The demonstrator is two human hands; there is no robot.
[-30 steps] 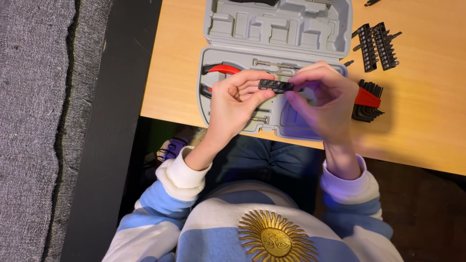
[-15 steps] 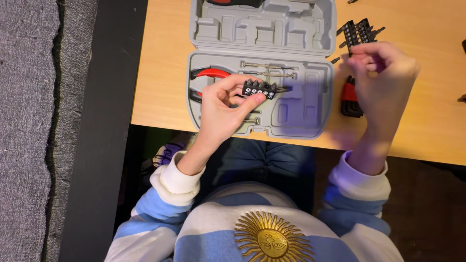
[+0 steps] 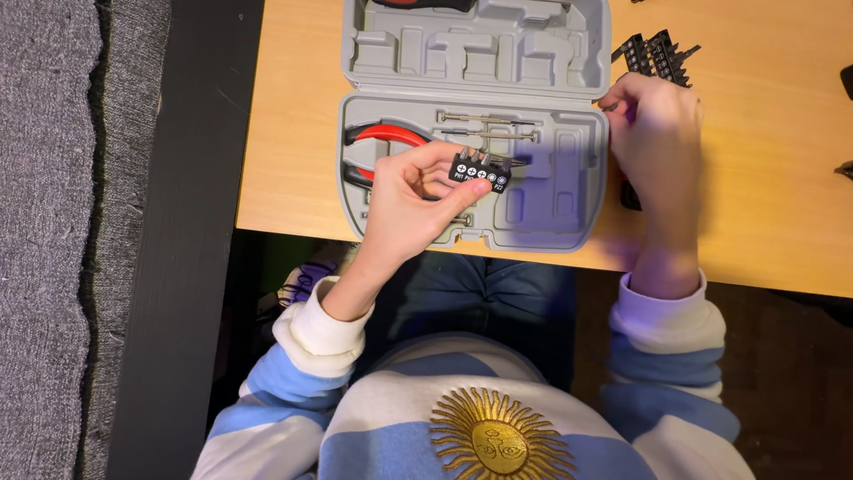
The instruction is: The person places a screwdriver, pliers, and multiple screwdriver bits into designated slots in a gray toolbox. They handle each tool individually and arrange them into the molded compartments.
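My left hand [image 3: 409,200] pinches a small black bit holder [image 3: 480,169] with several bits in it, held just above the lower tray of an open grey tool case [image 3: 555,191]. My right hand [image 3: 656,138] rests with curled fingers on the wooden table [image 3: 293,133] right of the case. It lies just below two black bit strips [image 3: 655,52] and covers a dark item [image 3: 629,197]. Whether its fingers hold anything is hidden.
Red-handled pliers [image 3: 391,135] and thin precision screwdrivers [image 3: 489,119] lie in the case tray. The moulded lid [image 3: 480,53] lies open behind. Dark pieces [image 3: 844,80] sit at the table's right edge. Grey carpet [image 3: 44,222] lies to the left.
Both hands held the bit holder together a second ago. My right hand let go and moved right, onto the table beside the case; my left hand keeps the holder.
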